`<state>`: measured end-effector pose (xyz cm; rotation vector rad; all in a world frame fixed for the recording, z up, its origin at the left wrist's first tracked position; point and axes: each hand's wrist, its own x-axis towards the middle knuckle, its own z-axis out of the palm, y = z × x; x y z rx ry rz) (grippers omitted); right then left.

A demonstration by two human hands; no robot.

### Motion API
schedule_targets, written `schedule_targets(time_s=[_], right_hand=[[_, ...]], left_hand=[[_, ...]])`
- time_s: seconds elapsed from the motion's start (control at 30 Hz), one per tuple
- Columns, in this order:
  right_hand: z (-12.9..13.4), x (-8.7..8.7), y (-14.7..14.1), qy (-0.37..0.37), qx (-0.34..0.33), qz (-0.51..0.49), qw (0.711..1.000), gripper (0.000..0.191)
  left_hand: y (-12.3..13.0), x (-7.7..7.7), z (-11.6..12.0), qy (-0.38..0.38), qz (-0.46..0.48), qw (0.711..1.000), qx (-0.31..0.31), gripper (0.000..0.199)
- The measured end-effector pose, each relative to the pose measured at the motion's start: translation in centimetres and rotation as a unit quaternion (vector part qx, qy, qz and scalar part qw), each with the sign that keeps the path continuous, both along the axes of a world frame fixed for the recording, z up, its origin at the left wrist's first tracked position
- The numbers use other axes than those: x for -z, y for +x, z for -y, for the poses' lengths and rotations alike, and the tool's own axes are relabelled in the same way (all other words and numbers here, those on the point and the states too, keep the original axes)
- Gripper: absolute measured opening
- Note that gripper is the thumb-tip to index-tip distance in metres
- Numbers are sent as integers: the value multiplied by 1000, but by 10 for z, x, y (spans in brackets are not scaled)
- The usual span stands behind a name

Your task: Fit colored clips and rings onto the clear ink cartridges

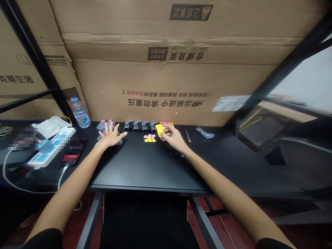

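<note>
With fingers spread, my left hand (112,136) rests over several clear plastic casings (102,125) at the back left of the black table (145,169). My right hand (172,137) pinches a yellow plastic piece (159,130), whose exact kind I cannot make out. Just left of that hand lie several small pink and yellow rings (149,138). Behind them a row of grey and black mechanical parts (141,126) stands along the cardboard. Pink and yellow pieces (166,123) sit behind my right hand, partly hidden by it.
On the left are a water bottle (81,114), a white power strip (52,147), a phone (74,152) with its cable, and a white packet (52,126). A screwdriver (187,136) and another clear casing (204,132) lie right. Cardboard (166,79) walls the back between black posts.
</note>
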<state>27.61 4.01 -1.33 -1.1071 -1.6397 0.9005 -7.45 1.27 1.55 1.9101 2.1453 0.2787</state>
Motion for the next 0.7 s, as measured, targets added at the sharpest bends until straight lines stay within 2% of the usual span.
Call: schedule_targets(time_s=[0.1, 0.13, 0.2, 0.27, 0.33, 0.43, 0.53, 0.6, 0.7], right_hand=[[10, -1, -15, -52, -54, -18, 997, 42], [13, -2, -18, -70, -74, -20, 995, 36], [19, -4, -24, -94, -114, -29, 989, 31], [26, -6, -30, -103, -147, -42, 983, 32], [33, -7, -36, -107, -174, -49, 978, 36], [42, -6, -44, -114, -202, -48, 971, 42], [46, -5, -49, -114, -216, -36, 969, 46], [43, -7, -46, -91, -198, -22, 976, 46], [32, -9, -33, -17, -124, 30, 992, 43]], left_hand=[[16, -2, 8, 108, 36, 993, 38, 89], [21, -2, 11, 143, 54, 985, 77, 86], [33, -1, 17, 175, 96, 960, 196, 83], [45, 1, 24, 187, 126, 926, 302, 91], [57, 5, 29, 201, 151, 896, 366, 98], [70, 11, 35, 221, 179, 874, 393, 86], [73, 14, 36, 236, 178, 869, 398, 69], [71, 13, 35, 238, 163, 872, 396, 64], [65, 12, 32, 237, 141, 884, 377, 63]])
